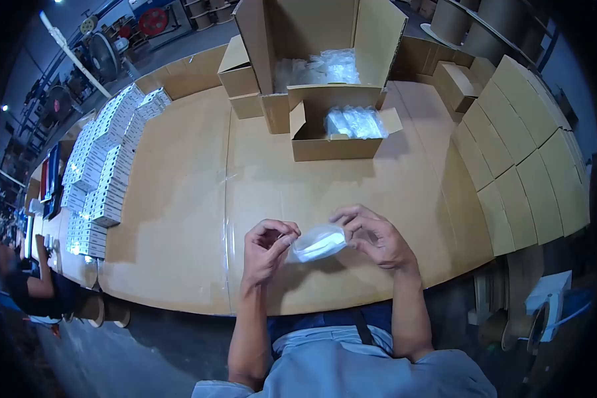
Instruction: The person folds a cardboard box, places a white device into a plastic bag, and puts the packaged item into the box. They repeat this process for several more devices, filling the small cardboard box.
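Brown cardboard tabletop beneath the plastic bag, dim floor around.

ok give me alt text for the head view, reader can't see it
A person's left hand pinches a small clear plastic packet, right hand at its other end, over a cardboard-covered table. Beyond are a small open box and a larger one, both holding plastic-wrapped items; boxes are stacked left and right.

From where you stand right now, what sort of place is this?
Probably a packing area in a workshop or factory. What suggests it: stacked white boxes, piled brown cartons, and an open cardboard box holding clear plastic packets.
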`<state>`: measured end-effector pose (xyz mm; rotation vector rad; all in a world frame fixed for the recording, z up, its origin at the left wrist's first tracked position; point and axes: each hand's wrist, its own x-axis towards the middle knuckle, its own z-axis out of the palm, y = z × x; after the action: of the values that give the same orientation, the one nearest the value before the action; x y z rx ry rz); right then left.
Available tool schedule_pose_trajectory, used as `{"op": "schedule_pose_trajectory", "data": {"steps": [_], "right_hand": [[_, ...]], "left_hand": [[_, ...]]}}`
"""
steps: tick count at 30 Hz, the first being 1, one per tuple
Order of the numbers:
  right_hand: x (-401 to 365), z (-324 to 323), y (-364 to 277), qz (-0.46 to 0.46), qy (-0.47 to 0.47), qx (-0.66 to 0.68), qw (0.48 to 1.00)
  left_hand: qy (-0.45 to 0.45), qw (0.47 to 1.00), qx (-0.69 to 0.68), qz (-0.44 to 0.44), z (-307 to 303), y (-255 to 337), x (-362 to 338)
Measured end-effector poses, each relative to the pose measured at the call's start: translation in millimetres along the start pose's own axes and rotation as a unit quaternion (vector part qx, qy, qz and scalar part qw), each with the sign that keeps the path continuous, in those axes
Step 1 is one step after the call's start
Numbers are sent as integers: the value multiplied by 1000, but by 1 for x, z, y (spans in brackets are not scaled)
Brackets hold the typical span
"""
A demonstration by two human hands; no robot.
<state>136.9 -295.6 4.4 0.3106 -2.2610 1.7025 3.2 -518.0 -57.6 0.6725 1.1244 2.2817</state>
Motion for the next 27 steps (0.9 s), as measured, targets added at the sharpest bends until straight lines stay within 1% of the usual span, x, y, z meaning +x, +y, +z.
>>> {"op": "schedule_pose_trajectory", "data": {"steps": [2, 3, 4, 5, 6, 7, 8, 9, 10, 11, 12, 13, 15, 16, 18, 19, 20, 23, 25, 27], "right_hand": [[2, 3, -1, 23, 12, -22, 999], [2, 4, -3, 36, 18, -33, 999], [-2, 5, 10, 16, 21, 42, 999], [-1, 9, 14, 22, 64, 92, 993], [1, 18, 16, 29, 105, 143, 984], [1, 28, 17, 39, 147, 195, 969], [1, 37, 18, 4, 157, 289, 944], [-1, 37, 21, 17, 141, 235, 962], [-4, 37, 24, 31, 124, 182, 975], [-6, 38, 25, 46, 107, 129, 985], [-6, 39, 22, 78, 96, 93, 988], [-7, 41, 25, 82, 106, 90, 987], [-10, 45, 32, 91, 127, 83, 984], [-9, 46, 29, 104, 155, 82, 979], [-6, 48, 34, 55, 185, 89, 977], [-6, 49, 36, 31, 200, 93, 975], [-7, 50, 36, 39, 201, 91, 975], [-10, 53, 35, 50, 190, 81, 977], [-12, 53, 37, 39, 165, 66, 983], [-14, 53, 36, 34, 172, 44, 983]], "left_hand": [[6, 1000, 19, -3, 0, -2, 1], [32, 999, -17, 13, 5, -3, 1], [57, 997, -54, 28, 15, -3, 1], [80, 992, -91, 45, 22, -3, 3], [89, 990, -93, 61, 24, -5, 5], [100, 987, -114, 55, 27, -5, 3], [109, 984, -135, 51, 31, -5, 3], [117, 980, -156, 49, 33, -5, 4], [107, 983, -148, 31, 31, -5, 5], [95, 984, -144, 32, 27, -6, 5], [82, 986, -140, 34, 24, -7, 7], [67, 988, -135, 34, 22, -8, 9], [80, 989, -127, 18, 29, 1, 10], [86, 989, -123, 10, 33, 6, 11], [28, 997, 68, -1, 21, 0, 8], [0, 987, 164, -6, 18, -1, 7], [-1, 982, 185, -36, 20, -4, -1], [7, 987, 88, -132, 23, -9, -6], [20, 990, 63, -123, 24, -10, -6], [35, 992, 39, -115, 25, -8, -6]]}}
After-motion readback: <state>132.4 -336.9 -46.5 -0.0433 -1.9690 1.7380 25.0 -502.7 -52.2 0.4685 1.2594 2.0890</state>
